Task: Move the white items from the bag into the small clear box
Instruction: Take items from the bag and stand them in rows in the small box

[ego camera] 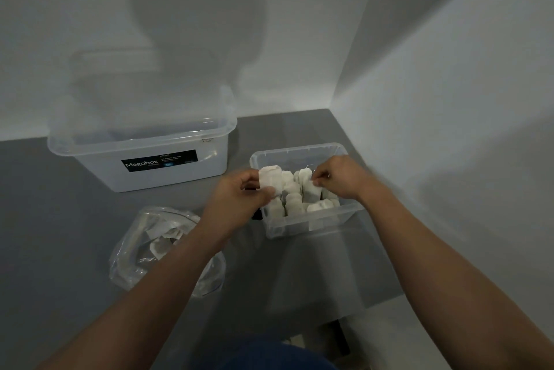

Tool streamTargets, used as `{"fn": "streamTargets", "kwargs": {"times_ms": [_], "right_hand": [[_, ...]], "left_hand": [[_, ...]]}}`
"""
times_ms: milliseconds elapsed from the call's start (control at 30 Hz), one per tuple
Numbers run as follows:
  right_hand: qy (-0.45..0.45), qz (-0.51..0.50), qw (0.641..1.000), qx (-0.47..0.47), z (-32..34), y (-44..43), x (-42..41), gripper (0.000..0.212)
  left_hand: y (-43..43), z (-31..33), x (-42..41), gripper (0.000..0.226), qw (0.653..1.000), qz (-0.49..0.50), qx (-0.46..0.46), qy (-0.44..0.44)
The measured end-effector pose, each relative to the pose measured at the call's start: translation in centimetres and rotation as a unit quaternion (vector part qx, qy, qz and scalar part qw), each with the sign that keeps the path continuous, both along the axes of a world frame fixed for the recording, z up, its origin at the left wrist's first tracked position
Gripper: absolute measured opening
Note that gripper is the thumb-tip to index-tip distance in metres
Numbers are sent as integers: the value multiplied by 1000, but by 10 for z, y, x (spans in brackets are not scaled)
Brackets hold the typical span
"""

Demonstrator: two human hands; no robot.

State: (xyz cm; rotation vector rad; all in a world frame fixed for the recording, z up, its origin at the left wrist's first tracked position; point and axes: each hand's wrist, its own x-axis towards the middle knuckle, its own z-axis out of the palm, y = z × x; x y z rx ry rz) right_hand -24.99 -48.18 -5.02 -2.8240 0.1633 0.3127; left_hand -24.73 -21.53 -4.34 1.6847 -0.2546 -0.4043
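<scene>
Roughly midway: my left hand (239, 192) pinches a white item (269, 179), my right hand (335, 177) another, over the well-stocked small clear box (314, 224); more lie in the bag (135, 270), near left.

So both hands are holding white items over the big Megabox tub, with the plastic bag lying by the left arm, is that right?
Not quite. The left hand and right hand hold white items over the small clear box, not the Megabox tub, as the head view shows. The plastic bag does lie by the left arm.
</scene>
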Motion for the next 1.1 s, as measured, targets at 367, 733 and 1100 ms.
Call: {"fn": "streamTargets", "kwargs": {"times_ms": [367,733,1100], "right_hand": [[14,-8,997,-74,-29,4,22,25],[-173,10,954,244,49,46,-47,31],[-214,-6,975,63,43,9,-36,16]], "left_hand": [[-4,-13,-9,21,998,17,61,-22],[-20,-12,-3,25,992,-5,85,-93],[-14,0,-10,31,898,-151,289,-296]]}}
